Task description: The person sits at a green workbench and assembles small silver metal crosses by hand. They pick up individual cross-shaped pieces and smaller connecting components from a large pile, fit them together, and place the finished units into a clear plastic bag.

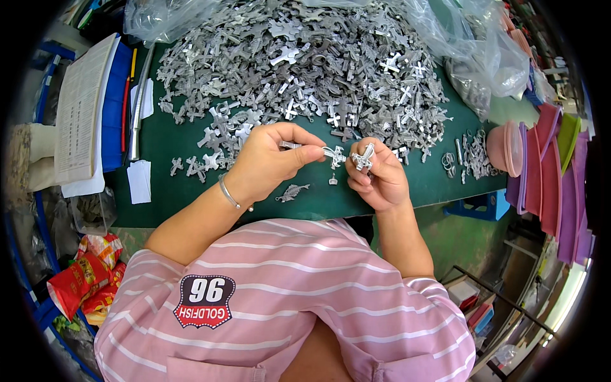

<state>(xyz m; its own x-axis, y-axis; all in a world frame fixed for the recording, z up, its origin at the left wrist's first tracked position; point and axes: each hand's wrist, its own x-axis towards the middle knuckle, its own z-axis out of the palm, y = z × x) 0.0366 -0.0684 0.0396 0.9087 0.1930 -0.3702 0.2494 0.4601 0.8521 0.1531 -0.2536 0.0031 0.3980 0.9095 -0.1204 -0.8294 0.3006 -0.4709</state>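
Observation:
Over the near part of the green tabletop (203,204) my two hands are close together. My left hand (273,156) pinches a small silver cross pendant (335,155) by one end between thumb and fingertips. Curled fingers of my right hand (385,178) grip a few silver cross pendants (363,157) bunched together; how many is hidden. A fishbone-shaped metal pendant (293,193) lies below my left hand. Between the hands, a tiny metal piece (333,180) rests on the table. Beyond them rises a large heap of grey metal cross and fishbone pieces (318,63).
Clear plastic bags (490,63) sit at the back right. Pink round tubs (506,148) stand at the right edge, beside small metal rings and pieces (477,156). A blue tray with papers (86,108) is on the left. A blue stool (477,207) stands below the table.

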